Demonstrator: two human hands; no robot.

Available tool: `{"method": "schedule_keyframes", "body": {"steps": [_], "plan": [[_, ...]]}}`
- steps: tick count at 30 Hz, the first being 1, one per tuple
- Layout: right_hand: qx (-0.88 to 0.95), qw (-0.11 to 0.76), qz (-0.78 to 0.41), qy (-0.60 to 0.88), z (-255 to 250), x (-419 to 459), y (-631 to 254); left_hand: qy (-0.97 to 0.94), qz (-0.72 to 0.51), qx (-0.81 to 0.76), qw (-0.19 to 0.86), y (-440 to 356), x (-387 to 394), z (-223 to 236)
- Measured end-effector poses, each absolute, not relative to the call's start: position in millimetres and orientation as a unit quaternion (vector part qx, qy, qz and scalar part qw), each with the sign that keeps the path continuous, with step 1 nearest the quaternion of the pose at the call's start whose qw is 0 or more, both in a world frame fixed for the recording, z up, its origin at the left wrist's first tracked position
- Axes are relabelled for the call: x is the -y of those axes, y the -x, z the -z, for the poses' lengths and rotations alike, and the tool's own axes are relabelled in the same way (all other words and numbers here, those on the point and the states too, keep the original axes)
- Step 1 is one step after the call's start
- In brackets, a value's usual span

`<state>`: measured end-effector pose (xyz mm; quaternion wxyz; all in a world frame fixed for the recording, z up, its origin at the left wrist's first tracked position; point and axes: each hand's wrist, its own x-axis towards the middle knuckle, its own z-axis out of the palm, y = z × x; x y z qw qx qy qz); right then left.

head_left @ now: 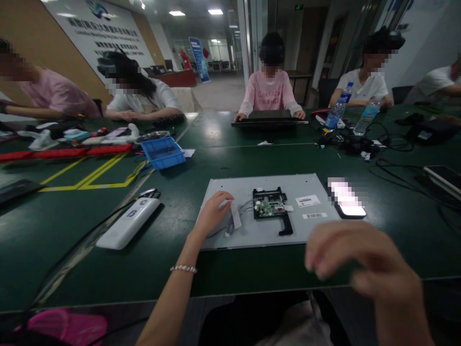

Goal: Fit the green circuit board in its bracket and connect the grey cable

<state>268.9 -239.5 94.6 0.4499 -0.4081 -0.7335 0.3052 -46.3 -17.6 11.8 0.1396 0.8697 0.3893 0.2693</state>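
A flat grey panel (248, 240) lies on the table in front of me, with a black plastic bracket (286, 226) and a green circuit board (264, 207) near its middle. My left hand (215, 211) is over the panel's left side, fingers bent and closed at the top of a white strip of tape (236, 215). Beside that strip, thin grey cables (247, 204) run to the board. My right hand (360, 254), smeared by motion, is raised off the panel's front right corner. Its fingers are curled, the thumb apart from them, with nothing visible between.
A lit phone (346, 198) touches or nearly touches the panel's right edge. To the left lie a white power bank (129, 223) with a cable and a blue basket (163, 153). Water bottles (338, 105) stand back right. Across the table, a person (272, 91) holds a dark panel (270, 120).
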Motion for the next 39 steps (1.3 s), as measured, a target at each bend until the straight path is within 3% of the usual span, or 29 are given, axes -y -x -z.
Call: {"method": "schedule_keyframes", "body": {"steps": [6,10,22,33,39], "plan": [[0.683,0.29,-0.232,0.629,-29.4,100.0,-286.7,-0.871,-0.259,-0.395,0.132,47.5,15.7,-12.3],[0.699,0.261,-0.238,0.622,7.6,90.0,-292.6,-0.872,-0.227,-0.413,0.135,50.5,12.8,-10.9],[0.651,0.333,-0.239,0.639,17.8,92.2,-293.6,-0.851,-0.235,-0.421,0.207,47.2,7.1,-6.0],[0.606,0.363,-0.156,0.691,31.7,93.1,-297.1,-0.843,-0.244,-0.466,0.108,66.0,-27.1,4.2],[0.65,0.395,-0.133,0.636,14.7,96.0,-277.4,-0.87,-0.227,-0.434,0.059,21.5,-25.8,-3.9]]}}
